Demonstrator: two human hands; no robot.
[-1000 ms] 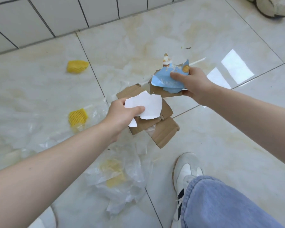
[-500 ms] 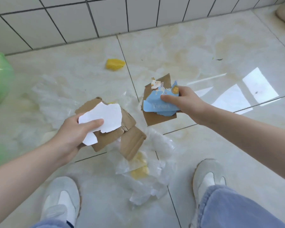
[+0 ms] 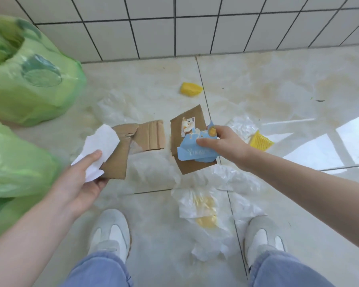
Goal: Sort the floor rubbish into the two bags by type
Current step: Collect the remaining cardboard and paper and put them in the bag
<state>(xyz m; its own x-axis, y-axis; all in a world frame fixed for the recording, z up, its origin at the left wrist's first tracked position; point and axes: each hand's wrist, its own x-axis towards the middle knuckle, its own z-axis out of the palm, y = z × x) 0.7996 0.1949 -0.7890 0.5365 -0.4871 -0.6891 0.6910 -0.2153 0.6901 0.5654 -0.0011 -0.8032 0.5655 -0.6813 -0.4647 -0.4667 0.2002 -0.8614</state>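
Observation:
My left hand (image 3: 79,183) grips a torn white paper (image 3: 101,146) together with a bent brown cardboard piece (image 3: 133,141), held above the floor. My right hand (image 3: 222,143) pinches a torn blue paper wrapper (image 3: 193,152) against a second brown cardboard piece (image 3: 187,125) with a small picture label. Two green plastic bags stand at the left: the far green bag (image 3: 29,79) by the wall, with an open mouth and a clear lid showing through, and the near green bag (image 3: 13,168) just left of my left hand.
Clear plastic film (image 3: 207,206) with yellow bits lies crumpled between my white shoes (image 3: 110,230). A yellow foam net (image 3: 191,89) lies near the wall, another yellow foam net (image 3: 260,141) beside clear plastic right of my right hand. The white tiled wall (image 3: 174,27) runs along the back.
The view has swung left and back, bringing both green bags and both shoes into sight. Both hands keep their paper and cardboard, now spread a little wider and nearer the bags.

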